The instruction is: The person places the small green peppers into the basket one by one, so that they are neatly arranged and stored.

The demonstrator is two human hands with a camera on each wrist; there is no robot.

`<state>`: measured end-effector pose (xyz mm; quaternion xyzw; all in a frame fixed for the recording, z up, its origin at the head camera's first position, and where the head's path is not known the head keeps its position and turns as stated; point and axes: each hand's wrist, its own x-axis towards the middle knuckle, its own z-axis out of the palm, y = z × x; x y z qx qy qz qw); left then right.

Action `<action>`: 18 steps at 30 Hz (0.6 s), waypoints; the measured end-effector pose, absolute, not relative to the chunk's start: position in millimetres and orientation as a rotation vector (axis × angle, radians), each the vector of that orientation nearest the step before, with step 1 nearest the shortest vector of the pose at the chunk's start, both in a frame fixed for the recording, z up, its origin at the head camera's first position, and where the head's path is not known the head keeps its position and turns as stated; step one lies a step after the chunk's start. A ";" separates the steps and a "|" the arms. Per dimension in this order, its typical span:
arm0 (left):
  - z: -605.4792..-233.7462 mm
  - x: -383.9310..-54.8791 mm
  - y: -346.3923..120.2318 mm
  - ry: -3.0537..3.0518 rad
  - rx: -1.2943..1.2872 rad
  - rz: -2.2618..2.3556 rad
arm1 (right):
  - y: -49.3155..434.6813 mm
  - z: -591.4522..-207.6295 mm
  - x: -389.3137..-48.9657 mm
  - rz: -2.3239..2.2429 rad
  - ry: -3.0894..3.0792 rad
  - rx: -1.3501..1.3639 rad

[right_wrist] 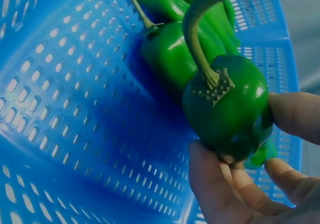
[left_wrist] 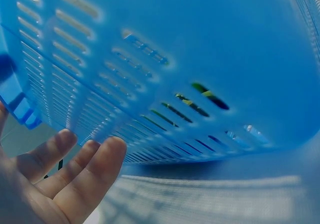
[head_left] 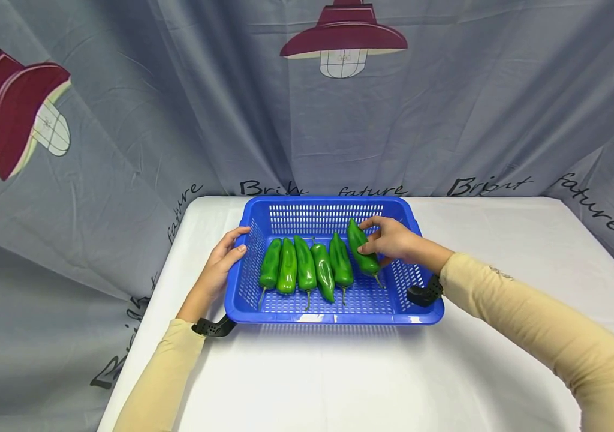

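In the head view, my right hand (head_left: pixel 393 240) pinches a green pepper (head_left: pixel 361 249) between thumb and fingers, inside the right part of a blue plastic basket (head_left: pixel 334 319). The right wrist view shows this pepper's stem end (right_wrist: pixel 225 103) close up, with fingertips around its far side. My left hand (head_left: pixel 220 264) rests against the basket's left rim. Two of its digits lie on that rim, and the left wrist view has other fingers (left_wrist: pixel 90 174) extended by the slotted outer wall. Several more green peppers (head_left: pixel 288 267) lie side by side in the basket, most with stems toward me.
The basket stands on a white-covered table (head_left: pixel 307 378). Behind and beside it hangs a grey curtain (head_left: pixel 177 90) printed with red lamps and lettering. Black wrist straps (head_left: pixel 214 326) sit on both wrists, the right one above the basket's right side.
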<state>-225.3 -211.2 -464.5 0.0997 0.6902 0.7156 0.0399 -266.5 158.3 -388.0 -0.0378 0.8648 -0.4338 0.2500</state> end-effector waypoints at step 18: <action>-466.1 -226.5 -212.2 2.135 0.329 2.193 | 149.2 -401.8 -266.6 -1.031 2.430 -0.065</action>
